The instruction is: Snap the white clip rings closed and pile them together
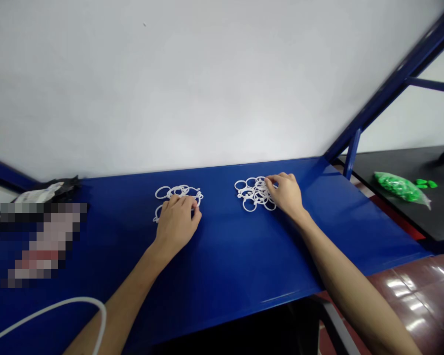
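Two loose piles of thin white plastic rings with small knobs or clasps lie on a blue tabletop. My left hand rests over the near right part of the left ring pile. Its fingers curl down onto the rings and hide part of them; the thumb is to the right. At the right edge of the right ring pile, my right hand has its thumb and fingers pinched together on a ring. Several rings in this pile overlap. The fingertips of both hands are partly hidden.
A black and white plastic package lies at the left, by a pixelated patch. A white cable loops across the lower left. Blue frame bars rise at the right. Beyond, a bag of green pieces lies on a dark table.
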`<state>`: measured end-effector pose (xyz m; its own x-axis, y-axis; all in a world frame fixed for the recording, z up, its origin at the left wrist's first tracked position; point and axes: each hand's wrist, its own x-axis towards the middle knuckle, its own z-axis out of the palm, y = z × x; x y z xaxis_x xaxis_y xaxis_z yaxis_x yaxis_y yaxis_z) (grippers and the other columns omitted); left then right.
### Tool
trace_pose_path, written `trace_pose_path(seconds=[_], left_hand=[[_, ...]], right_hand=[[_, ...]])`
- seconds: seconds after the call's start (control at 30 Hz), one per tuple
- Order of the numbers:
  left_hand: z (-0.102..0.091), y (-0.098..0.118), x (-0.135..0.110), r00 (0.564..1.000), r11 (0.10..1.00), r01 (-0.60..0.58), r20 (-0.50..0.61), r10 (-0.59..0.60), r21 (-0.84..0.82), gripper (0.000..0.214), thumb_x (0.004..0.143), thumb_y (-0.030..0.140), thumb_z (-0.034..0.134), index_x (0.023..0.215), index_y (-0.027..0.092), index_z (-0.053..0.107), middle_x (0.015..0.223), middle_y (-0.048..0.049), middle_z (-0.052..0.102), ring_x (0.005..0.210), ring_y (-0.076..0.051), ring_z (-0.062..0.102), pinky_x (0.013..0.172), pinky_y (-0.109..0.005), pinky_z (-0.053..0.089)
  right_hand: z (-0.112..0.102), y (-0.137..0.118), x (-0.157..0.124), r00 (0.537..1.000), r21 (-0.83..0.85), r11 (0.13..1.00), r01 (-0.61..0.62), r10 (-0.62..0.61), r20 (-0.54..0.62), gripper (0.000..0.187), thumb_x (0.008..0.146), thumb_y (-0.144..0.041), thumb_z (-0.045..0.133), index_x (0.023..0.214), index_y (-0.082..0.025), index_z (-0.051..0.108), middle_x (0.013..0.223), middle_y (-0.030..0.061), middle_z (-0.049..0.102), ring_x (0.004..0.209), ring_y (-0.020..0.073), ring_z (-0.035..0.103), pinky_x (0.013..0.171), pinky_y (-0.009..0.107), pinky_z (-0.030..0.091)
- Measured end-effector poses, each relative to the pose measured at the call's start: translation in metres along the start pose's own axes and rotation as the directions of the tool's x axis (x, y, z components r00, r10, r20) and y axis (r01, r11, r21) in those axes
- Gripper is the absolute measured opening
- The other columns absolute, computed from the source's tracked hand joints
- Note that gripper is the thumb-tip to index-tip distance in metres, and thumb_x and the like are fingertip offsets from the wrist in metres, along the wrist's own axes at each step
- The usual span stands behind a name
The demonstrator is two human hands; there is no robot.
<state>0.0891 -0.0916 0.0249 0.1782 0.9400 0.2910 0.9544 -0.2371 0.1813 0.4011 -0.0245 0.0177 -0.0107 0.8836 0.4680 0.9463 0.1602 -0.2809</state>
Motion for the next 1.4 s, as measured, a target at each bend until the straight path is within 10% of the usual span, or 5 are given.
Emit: trace_pose_path(seconds=[0.2, 0.4, 0.67, 0.9, 1.4], left_hand=[[-0.012, 0.009, -0.005, 0.991, 0.947, 0.110, -0.044, -0.129, -0.302, 0.014, 0.091, 0.026, 0.050, 0.077, 0.021, 0.051, 0.075, -0.0023, 0.062, 0.076, -0.021, 0.058, 0.071, -0.034, 0.044], [-0.022, 0.018, -0.005, 0.989, 0.751, 0.148, 0.108, -0.103, -0.643, 0.024, 0.097, 0.039, 0.047, 0.087, 0.022, 0.061, 0.068, 0.0033, 0.060, 0.062, -0.014, 0.057, 0.063, -0.028, 0.044], [-0.013, 0.029, -0.013, 0.960, 0.481, 0.237, 0.280, 0.019, -0.844, 0.018, 0.098, 0.036, 0.049, 0.098, 0.022, 0.061, 0.081, 0.0026, 0.068, 0.075, -0.013, 0.069, 0.075, -0.027, 0.057], [-0.008, 0.031, -0.016, 0.978, 0.630, 0.143, 0.208, 0.031, -0.763, 0.019, 0.097, 0.036, 0.054, 0.099, 0.024, 0.068, 0.093, 0.0001, 0.074, 0.082, -0.015, 0.070, 0.075, -0.028, 0.056], [0.004, 0.043, -0.031, 0.954, 0.747, -0.258, -0.282, 0.098, -0.613, 0.011, 0.092, 0.012, 0.063, 0.090, 0.021, 0.070, 0.084, 0.0022, 0.075, 0.078, -0.011, 0.072, 0.075, -0.022, 0.056]], right_hand=[[-0.007, -0.023, -0.009, 0.987, 0.090, 0.985, 0.144, -0.137, -0.085, 0.029, 0.098, -0.033, 0.052, 0.098, -0.019, 0.077, 0.090, 0.0107, 0.071, 0.086, 0.0271, 0.054, 0.084, 0.042, 0.046], [-0.010, -0.067, -0.040, 0.897, 0.480, 0.805, 0.349, -0.435, 0.076, 0.024, 0.099, -0.031, 0.056, 0.116, -0.019, 0.068, 0.098, 0.0084, 0.068, 0.092, 0.0224, 0.060, 0.087, 0.040, 0.051], [-0.014, -0.091, -0.061, 0.872, 0.757, 0.637, 0.146, -0.444, 0.206, 0.015, 0.100, -0.027, 0.056, 0.108, -0.019, 0.066, 0.094, 0.0042, 0.067, 0.078, 0.0142, 0.063, 0.073, 0.030, 0.052], [-0.017, -0.093, -0.063, 0.875, 0.792, 0.610, -0.025, -0.370, 0.313, 0.015, 0.100, -0.029, 0.054, 0.100, -0.019, 0.065, 0.081, 0.0011, 0.072, 0.068, 0.0124, 0.065, 0.064, 0.026, 0.050], [-0.018, -0.092, -0.068, 0.840, 0.704, 0.656, 0.274, -0.519, 0.157, 0.019, 0.103, -0.026, 0.049, 0.093, -0.018, 0.064, 0.083, 0.0033, 0.068, 0.073, 0.0149, 0.055, 0.070, 0.028, 0.045]])
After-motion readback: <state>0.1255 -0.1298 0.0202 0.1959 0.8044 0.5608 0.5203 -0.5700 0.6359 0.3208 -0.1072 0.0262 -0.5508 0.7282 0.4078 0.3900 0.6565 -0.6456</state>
